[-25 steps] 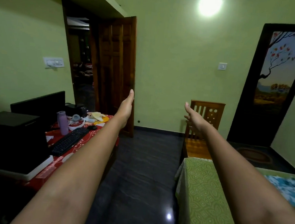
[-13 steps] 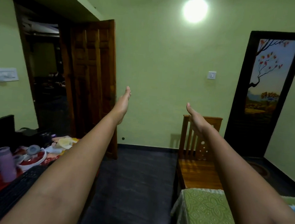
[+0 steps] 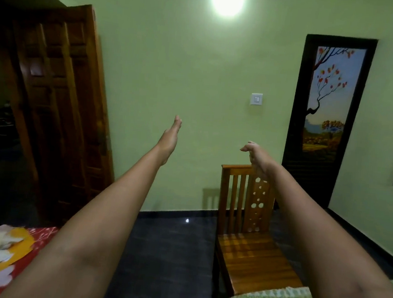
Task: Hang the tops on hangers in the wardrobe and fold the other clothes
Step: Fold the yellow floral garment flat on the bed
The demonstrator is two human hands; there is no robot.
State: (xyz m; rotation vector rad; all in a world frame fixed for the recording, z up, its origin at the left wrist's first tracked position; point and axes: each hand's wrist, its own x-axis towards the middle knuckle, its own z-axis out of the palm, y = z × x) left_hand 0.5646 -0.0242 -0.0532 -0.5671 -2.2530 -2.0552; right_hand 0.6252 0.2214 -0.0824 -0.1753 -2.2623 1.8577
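Both arms reach out above the chair [image 3: 250, 225]: left hand [image 3: 169, 139] flat with fingers straight, right hand [image 3: 255, 155] loosely curled, both empty.

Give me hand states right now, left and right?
Left hand: open, fingers straight, holding nothing.
Right hand: open, fingers loosely curled, holding nothing.

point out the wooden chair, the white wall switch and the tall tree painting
brown slatted wooden chair [image 3: 252, 256]: head view, on the seat slats.
small white square wall switch [image 3: 256, 99]: head view, on the middle of its plate.
tall dark-framed tree painting [image 3: 328, 101]: head view, on the painted sky beside the trunk.
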